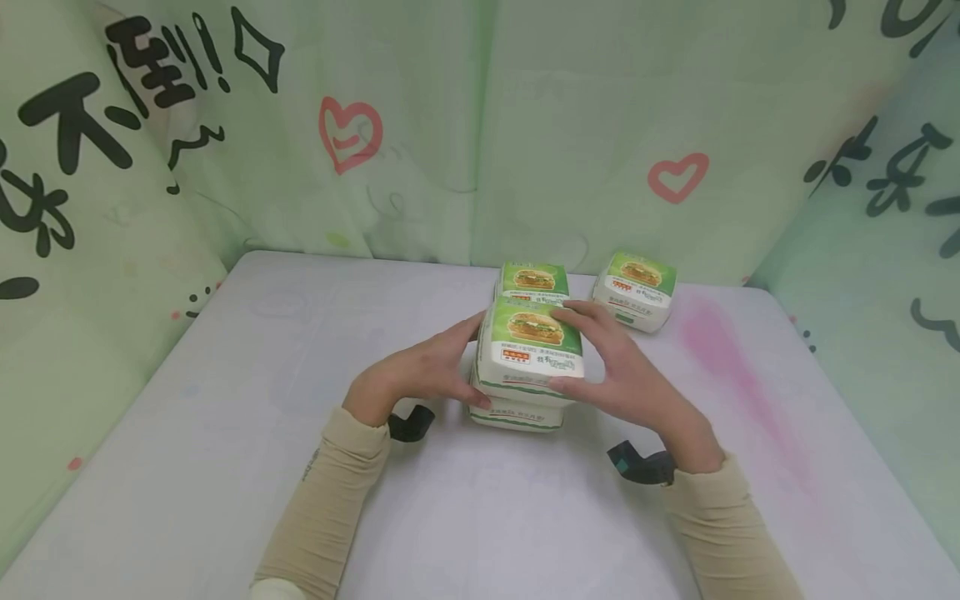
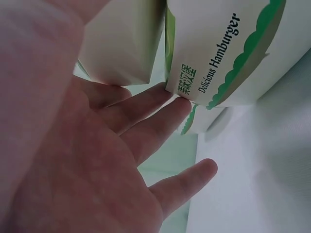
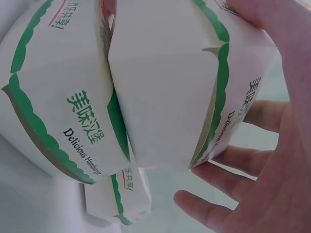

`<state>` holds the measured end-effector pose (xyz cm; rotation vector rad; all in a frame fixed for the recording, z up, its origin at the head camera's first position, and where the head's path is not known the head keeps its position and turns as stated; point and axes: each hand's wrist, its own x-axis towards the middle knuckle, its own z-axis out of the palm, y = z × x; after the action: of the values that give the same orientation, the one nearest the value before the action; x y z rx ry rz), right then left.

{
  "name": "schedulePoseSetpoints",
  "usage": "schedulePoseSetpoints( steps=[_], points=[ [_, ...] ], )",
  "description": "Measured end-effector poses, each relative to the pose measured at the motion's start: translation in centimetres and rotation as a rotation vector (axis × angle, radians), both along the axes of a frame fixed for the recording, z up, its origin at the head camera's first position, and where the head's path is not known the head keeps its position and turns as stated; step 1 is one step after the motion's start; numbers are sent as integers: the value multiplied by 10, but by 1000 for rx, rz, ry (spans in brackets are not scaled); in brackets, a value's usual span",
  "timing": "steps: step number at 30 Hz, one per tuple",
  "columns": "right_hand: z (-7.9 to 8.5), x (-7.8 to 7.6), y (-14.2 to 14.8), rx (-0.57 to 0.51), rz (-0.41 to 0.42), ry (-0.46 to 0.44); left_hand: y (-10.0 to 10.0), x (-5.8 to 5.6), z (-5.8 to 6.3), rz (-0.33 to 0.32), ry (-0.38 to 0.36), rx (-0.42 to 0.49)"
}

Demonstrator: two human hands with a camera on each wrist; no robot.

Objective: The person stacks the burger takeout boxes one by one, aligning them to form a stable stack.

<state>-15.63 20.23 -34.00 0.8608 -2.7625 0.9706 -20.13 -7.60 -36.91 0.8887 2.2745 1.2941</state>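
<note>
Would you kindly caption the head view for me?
Left grip and right grip flank a burger box above another box.

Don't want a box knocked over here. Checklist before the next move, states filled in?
1. Left hand and right hand on opposite sides of the upper box: ok.
2. Upper box burger print up: ok.
3. Upper box squared over the lower box: not ok, offset to the right.
4. Upper box fully seated: cannot tell.
5. Upper box clear of the rear box: cannot tell, overlap hides it.
6. Far-right box apart from rear box: ok.

Burger box point(image 1: 529, 350), closed, above lower box point(image 1: 521, 419)
</note>
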Motion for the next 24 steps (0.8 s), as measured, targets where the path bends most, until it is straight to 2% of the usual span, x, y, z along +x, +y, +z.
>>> schedulePoseSetpoints(
  steps=[7, 17, 24],
  points=[
    [-1, 1, -1, 28, 3, -52, -1, -1, -1, -4, -2, 10],
    [-3, 2, -4, 18, -10, -35, -2, -1, -1, -22, -5, 30],
    [-3, 2, -5, 21, -15, -51, -2, 0, -1, -8, -19, 15]
  ],
)
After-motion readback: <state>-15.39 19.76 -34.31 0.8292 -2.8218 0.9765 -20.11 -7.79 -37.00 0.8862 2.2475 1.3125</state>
